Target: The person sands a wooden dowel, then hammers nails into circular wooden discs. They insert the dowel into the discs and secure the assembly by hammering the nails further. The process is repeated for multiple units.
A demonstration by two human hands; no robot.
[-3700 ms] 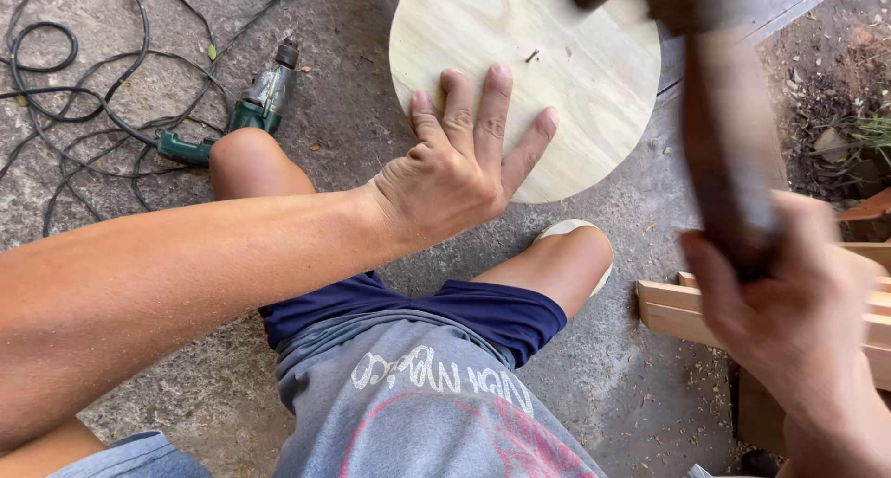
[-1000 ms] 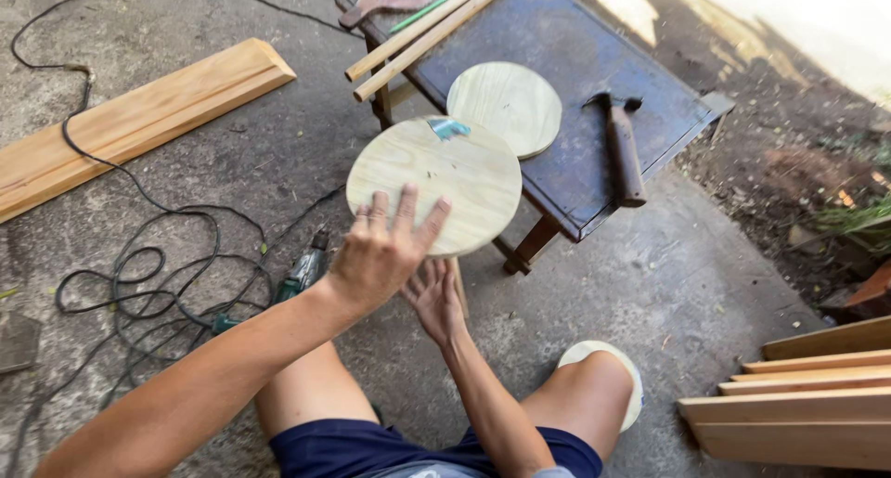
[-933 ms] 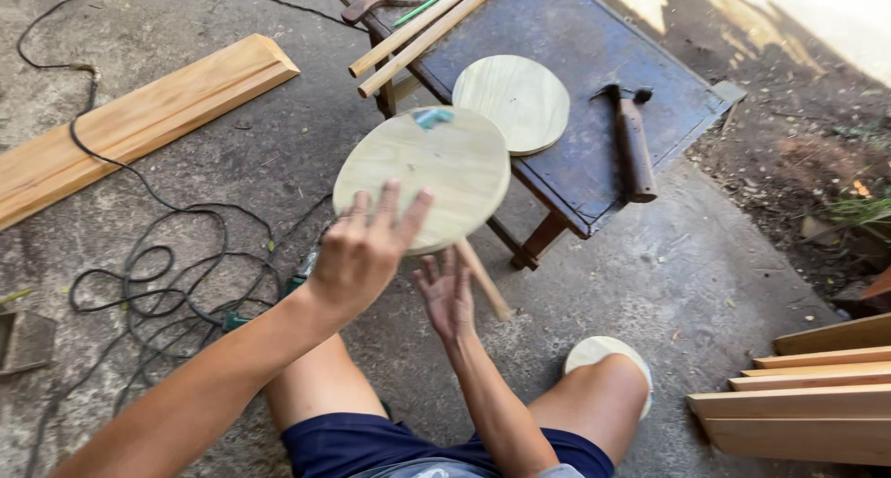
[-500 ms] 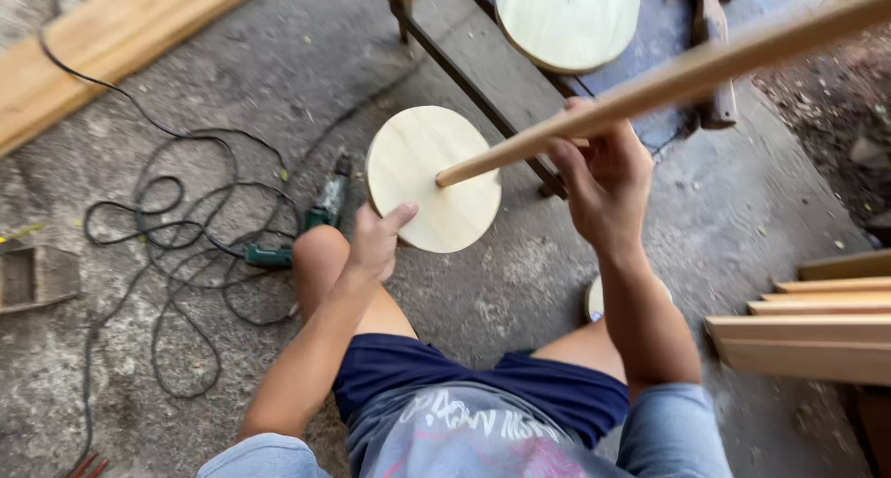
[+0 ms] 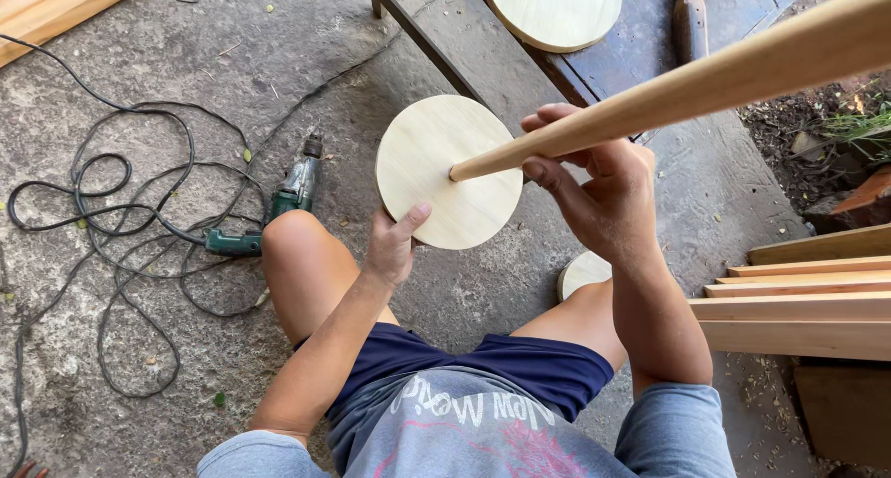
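My left hand (image 5: pixel 393 247) grips the lower edge of a round pale wooden disc (image 5: pixel 436 153), holding it tilted above the concrete floor. My right hand (image 5: pixel 594 186) is closed around a long tapered wooden rod (image 5: pixel 733 74). The rod's thin end sits at the middle of the disc, and the rest of it rises up to the right toward the camera. I am seated on the floor with my bare knees on either side of the disc.
A green electric drill (image 5: pixel 278 209) lies by my left knee, its black cable (image 5: pixel 111 227) coiled over the floor on the left. A low dark bench (image 5: pixel 705 19) ahead carries a second wooden disc (image 5: pixel 555 9) and a hammer (image 5: pixel 689 9). Stacked wooden slats (image 5: pixel 807 302) lie at right.
Earlier both hands turned the disc near the bench. Now the right hand holds the rod with its tip at the disc's centre, and the disc sits lower, nearer my knees.
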